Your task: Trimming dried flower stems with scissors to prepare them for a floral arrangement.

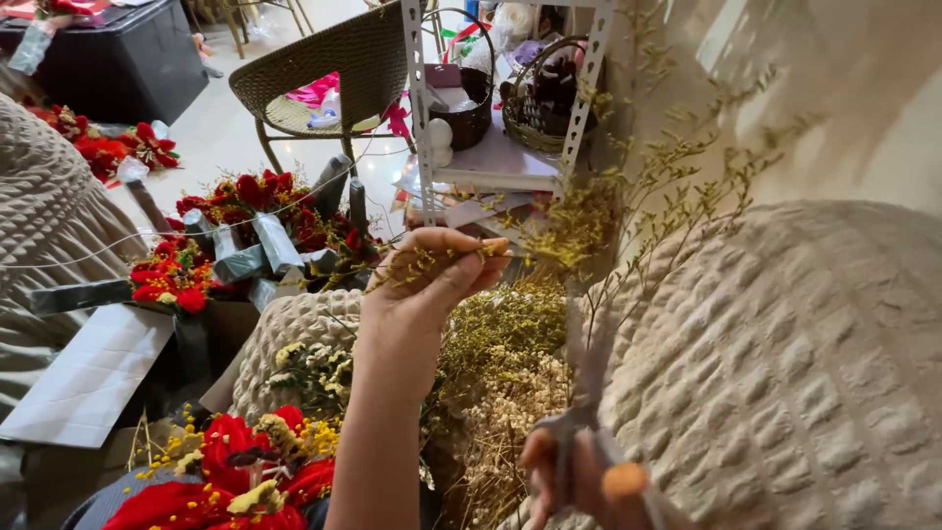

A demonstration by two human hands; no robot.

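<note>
Clearly, the left hand (424,285) was raised in the middle of the view, its thumb and fingertips pressed together on a thin dried sprig with tiny yellow flowers (579,231), which spread up and to the right in front of the pale wall. Lower down, the right hand (579,481) was blurred at the bottom edge, its fingers through the handles of one pair of grey metal scissors (587,393); the blades pointed upward toward the sprig, and I could not tell if they were open or shut. A big cream textured cushion-like fabric (805,363) filled the right side and hid what was behind it. Between the two hands lay a heap of dried yellowish-green filler flowers (500,363). One bouquet of red flowers with yellow berries (235,471) was just under the left forearm. Further back, several red flower bunches wrapped in grey paper (245,236) lay on the floor, near one brown wicker chair (334,69). One white metal shelf (500,98) behind the left hand carried two woven baskets (540,108).
</note>
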